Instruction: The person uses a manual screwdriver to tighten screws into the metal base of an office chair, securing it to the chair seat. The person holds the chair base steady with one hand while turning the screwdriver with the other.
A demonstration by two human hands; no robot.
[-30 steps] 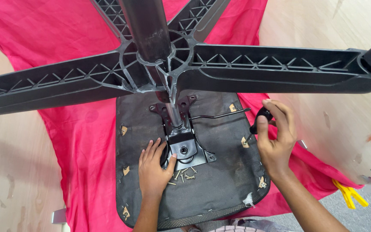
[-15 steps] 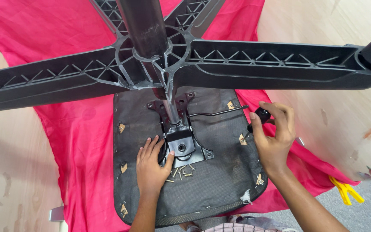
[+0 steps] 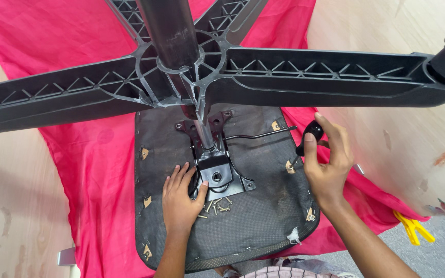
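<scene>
**Right hand has shifted on the lever knob**

Since a moment ago our right hand (image 3: pixel 328 167) has slid slightly lower on the black lever knob (image 3: pixel 312 131), fingers curled around it at the seat underside's (image 3: pixel 263 226) right edge. Our left hand (image 3: pixel 180 198) lies flat and open, holding nothing, touching the metal mounting plate (image 3: pixel 217 175). Loose screws (image 3: pixel 216 206) lie just beside its thumb.

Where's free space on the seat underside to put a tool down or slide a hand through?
Free: the seat underside between the loose screws and its near edge, and the strip left of the left hand. Crowded: around the metal plate, with screws and left hand against it. The right hand grips the lever knob at the right edge.
</scene>
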